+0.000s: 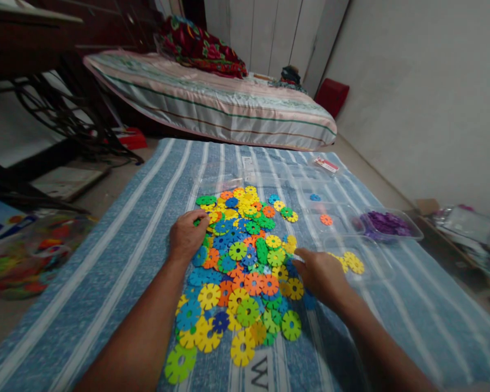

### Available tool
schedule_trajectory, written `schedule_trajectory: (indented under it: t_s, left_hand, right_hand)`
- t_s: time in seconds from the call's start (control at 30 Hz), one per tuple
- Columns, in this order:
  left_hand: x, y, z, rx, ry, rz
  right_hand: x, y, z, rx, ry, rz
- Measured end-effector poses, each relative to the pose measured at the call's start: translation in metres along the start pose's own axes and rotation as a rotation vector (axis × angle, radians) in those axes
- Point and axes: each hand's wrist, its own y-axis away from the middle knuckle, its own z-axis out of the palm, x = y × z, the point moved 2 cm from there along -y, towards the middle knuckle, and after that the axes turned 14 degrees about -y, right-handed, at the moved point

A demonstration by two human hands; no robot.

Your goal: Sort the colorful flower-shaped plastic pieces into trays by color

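Observation:
A large loose pile of flower-shaped plastic interlocking discs (237, 250) in yellow, green, blue and orange is spread over the striped cloth. My left hand (188, 234) rests at the pile's left edge, fingers curled together. A green disc (196, 222) shows by its fingertips, but whether they grip it is hidden. On the opposite side, my right hand (322, 275) reaches in with index finger and thumb slightly apart. Its index fingertip is at a yellow disc (289, 244). Just beyond that hand, a clear tray (378, 261) holds a few yellow discs (353, 263).
Purple discs (387, 223) fill a clear container at the right. Another clear tray holds an orange disc (325, 219); a blue disc (314, 197) lies behind it. A red-and-white packet (326, 164) is at the far edge. A bag of colourful pieces (32, 256) sits lower left.

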Motion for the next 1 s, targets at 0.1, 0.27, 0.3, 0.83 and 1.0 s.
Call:
schedule_trajectory:
  t_s: [0.1, 0.27, 0.3, 0.83, 1.0]
  left_hand:
    - [0.0, 0.0, 0.0, 0.002, 0.0, 0.008]
    - [-0.001, -0.001, 0.001, -0.001, -0.023, -0.004]
    - [-0.001, -0.001, 0.002, -0.001, -0.024, -0.004]
    - [-0.002, 0.001, 0.002, 0.005, 0.0, 0.005]
    - [-0.004, 0.0, 0.002, 0.012, 0.0, 0.013]
  right_hand:
    - [-0.005, 0.002, 0.008, -0.09, 0.014, 0.06]
    - [-0.006, -0.002, 0.011, -0.163, 0.013, 0.116]
    - [-0.006, -0.002, 0.011, -0.168, 0.016, 0.118]
    - [0.007, -0.041, -0.065, 0.145, 0.037, 0.015]
    - [0.029, -0.077, -0.115, 0.604, 0.1, 0.122]
